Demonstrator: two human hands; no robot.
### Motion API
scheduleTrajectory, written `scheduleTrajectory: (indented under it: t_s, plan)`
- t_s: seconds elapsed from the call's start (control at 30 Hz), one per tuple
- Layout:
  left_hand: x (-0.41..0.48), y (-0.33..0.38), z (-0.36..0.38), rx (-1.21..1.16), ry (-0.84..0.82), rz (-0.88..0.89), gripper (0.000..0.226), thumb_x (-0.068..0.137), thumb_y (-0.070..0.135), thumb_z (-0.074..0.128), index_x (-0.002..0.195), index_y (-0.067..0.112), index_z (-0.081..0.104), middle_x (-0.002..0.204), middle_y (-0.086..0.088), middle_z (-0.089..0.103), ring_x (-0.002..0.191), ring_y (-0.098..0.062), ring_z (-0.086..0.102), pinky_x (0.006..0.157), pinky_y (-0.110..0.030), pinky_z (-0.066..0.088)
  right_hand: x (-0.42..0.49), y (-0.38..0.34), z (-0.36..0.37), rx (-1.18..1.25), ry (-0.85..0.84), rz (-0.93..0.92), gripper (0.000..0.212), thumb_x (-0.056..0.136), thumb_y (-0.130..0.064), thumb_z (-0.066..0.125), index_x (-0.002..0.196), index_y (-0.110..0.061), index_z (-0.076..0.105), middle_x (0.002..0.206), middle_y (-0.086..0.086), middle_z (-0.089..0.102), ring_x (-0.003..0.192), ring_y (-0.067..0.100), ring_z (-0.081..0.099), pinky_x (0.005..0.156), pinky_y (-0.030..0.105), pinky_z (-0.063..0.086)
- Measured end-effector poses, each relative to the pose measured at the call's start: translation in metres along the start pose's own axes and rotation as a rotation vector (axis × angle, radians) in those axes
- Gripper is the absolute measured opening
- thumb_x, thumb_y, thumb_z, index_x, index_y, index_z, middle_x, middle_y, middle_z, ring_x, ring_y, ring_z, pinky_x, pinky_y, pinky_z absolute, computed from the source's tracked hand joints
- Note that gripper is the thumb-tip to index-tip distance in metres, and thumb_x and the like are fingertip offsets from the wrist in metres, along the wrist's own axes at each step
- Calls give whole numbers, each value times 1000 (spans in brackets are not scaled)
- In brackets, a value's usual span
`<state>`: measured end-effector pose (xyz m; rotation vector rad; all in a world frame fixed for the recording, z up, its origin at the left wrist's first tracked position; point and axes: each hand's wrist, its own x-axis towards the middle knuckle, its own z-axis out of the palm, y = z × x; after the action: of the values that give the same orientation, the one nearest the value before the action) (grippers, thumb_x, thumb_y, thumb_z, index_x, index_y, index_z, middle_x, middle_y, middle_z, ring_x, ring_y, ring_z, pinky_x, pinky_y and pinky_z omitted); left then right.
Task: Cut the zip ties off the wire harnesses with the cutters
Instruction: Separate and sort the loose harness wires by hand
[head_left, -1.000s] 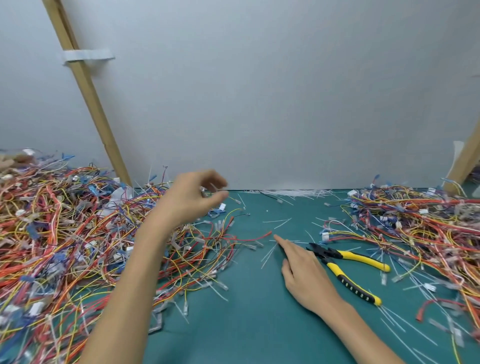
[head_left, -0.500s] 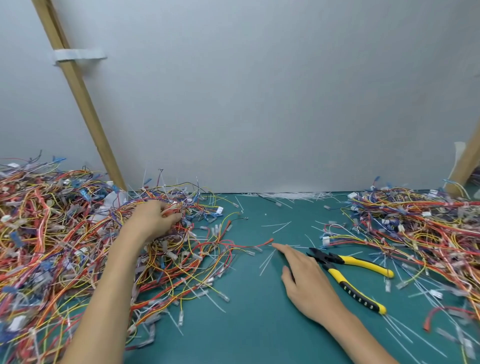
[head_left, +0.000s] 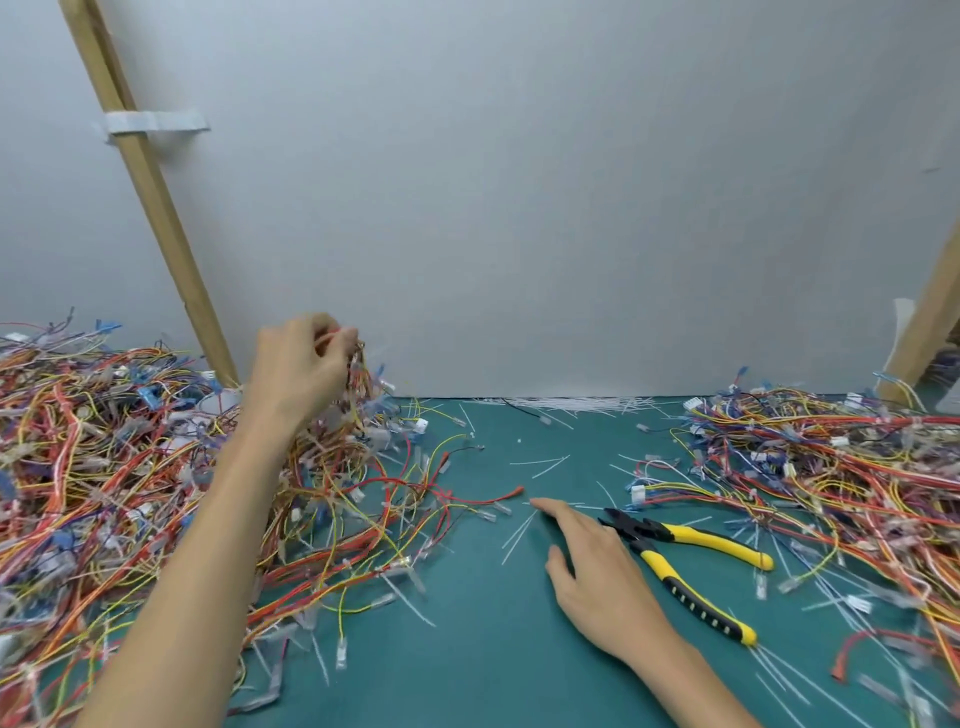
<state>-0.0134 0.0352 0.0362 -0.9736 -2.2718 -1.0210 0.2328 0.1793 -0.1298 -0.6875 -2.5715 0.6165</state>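
Teal desk (head_left: 493, 649) against a grey wall: the left hand (head_left: 296, 369) holds a tangled bundle of coloured wire harnesses (head_left: 363, 400) raised above the left pile (head_left: 93, 467), grip closed round it. The right hand (head_left: 597, 571) lies flat, grip open, just beside the yellow-handled black cutters (head_left: 644, 535).

Teal counter (head_left: 493, 649). Yellow-and-black cutters (head_left: 647, 540), black dashes along one handle. Left of cutters, red, orange, yellow, blue wire harnesses (head_left: 104, 493); white zip ties (head_left: 571, 402) beyond. Grey wall (head_left: 519, 208).

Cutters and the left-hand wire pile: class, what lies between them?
Head view: the right hand rests flat on the green mat between cutters and wire pile, among loose white offcuts.
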Motion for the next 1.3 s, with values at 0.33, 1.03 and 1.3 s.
scheduleTrajectory:
  t_s: [0.33,1.03,1.3]
  plan:
    - [6,31,-1,79,-945,-190,36,103,25,45,86,2,66,61,-4,66,55,-17,62,52,-23,48,0,1,-1,15,1,-6,46,97,-20,40,140,-39,36,141,-18,45,123,6,38,97,16,25]
    - [-86,10,82,352,-404,4,44,95,53,48,93,9,51,91,-10,61,92,-32,61,71,-38,44,0,-1,-5,26,28,-18,43,96,-17,42,135,-34,44,138,-18,49,119,0,36,90,10,20]
    - [-56,22,102,647,-545,-143,29,95,25,48,113,7,63,117,-11,64,107,-32,63,83,-40,50,-2,-4,-10,55,15,-12,43,96,-16,42,135,-33,44,136,-15,50,120,4,39,93,13,22]
